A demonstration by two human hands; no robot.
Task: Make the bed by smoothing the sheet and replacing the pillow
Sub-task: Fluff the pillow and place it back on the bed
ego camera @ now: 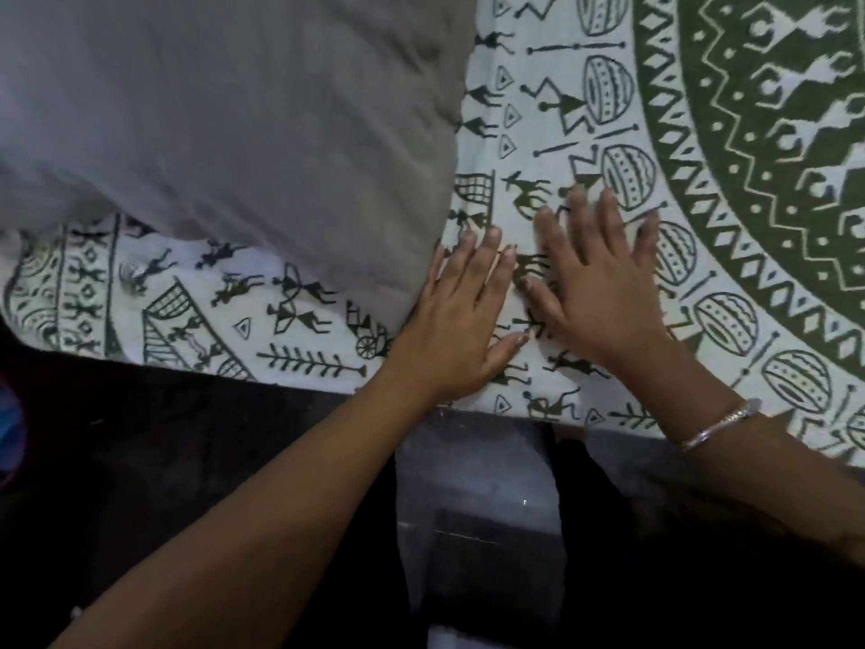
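Observation:
A white sheet (538, 110) printed with dark green figures and a large round pattern covers the bed. A plain grey pillow (224, 124) lies on its upper left part. Both my hands lie flat on the sheet near the bed's front edge, fingers straight and spread. My left hand (461, 311) presses the sheet right beside the pillow's right edge, its outer side touching the pillow. My right hand (599, 283) presses the sheet just to the right of it, with a silver bangle (716, 426) on that wrist.
The bed's front edge (281, 381) runs across the middle of the view. Below it lie a dark floor and a pale strip (477, 484). A blue object (9, 428) shows at the far left edge.

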